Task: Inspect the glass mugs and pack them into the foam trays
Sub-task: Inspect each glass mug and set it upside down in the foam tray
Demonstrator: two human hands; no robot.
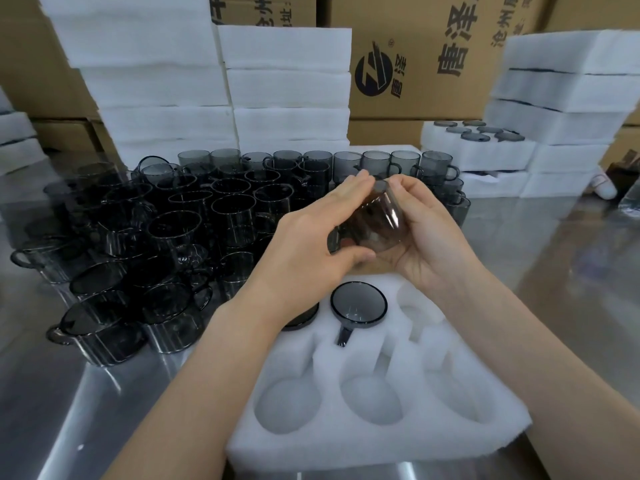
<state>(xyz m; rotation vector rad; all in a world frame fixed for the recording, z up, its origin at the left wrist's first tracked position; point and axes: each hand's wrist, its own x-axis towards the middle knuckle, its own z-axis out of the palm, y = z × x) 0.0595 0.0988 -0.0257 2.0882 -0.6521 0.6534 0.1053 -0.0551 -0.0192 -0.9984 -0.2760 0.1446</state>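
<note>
Tilted mug [372, 225] held above tray [346, 445] by left hand [311, 247] and right hand [427, 233], each grip curled round it. Packed mug [358, 306] seated in far middle pocket.

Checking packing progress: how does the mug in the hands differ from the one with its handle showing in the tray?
The held mug is tilted in the air; the packed mug sits mouth-up in a foam tray pocket. Left hand and right hand grip the held mug; nothing touches the packed mug. Both are dark tinted glass.
</note>
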